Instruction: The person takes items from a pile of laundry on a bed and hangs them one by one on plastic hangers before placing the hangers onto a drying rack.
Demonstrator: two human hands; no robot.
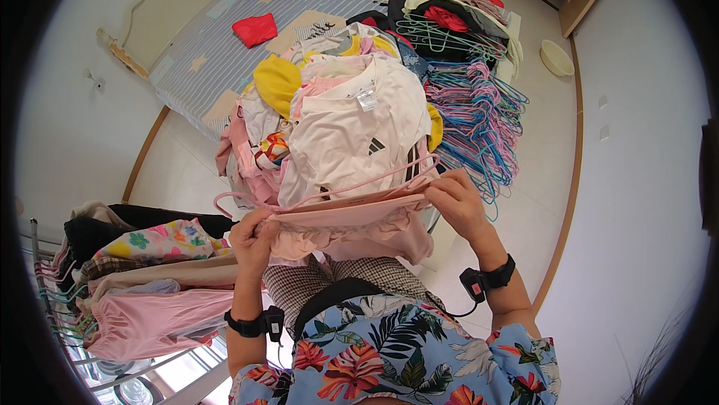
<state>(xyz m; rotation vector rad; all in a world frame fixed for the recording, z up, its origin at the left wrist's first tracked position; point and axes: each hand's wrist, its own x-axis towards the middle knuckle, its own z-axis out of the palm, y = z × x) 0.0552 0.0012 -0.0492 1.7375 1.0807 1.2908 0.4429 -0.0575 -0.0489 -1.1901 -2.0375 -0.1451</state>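
A pink garment with a wide waistband and ruffle (pixel 359 231) is stretched sideways in front of my lap. Its left end is pinched in my left hand (pixel 253 239), its right end in my right hand (pixel 462 203). Along the far side of the waistband lies a pink clothes hanger (pixel 359 183), its hook end pointing left past my left hand. Just beyond is a heap of clothes topped by a white Adidas T-shirt (pixel 359 118). Whether the hanger's clips or ends grip the garment is hidden by cloth and fingers.
At the right lies a large pile of coloured hangers (pixel 477 118). A metal rack (pixel 50 298) with hung clothes, including pink trousers (pixel 157 321), stands at the left. A bed (pixel 196 68) with a red folded cloth (pixel 255 30) is behind the heap. A basin (pixel 557 58) sits by the right wall.
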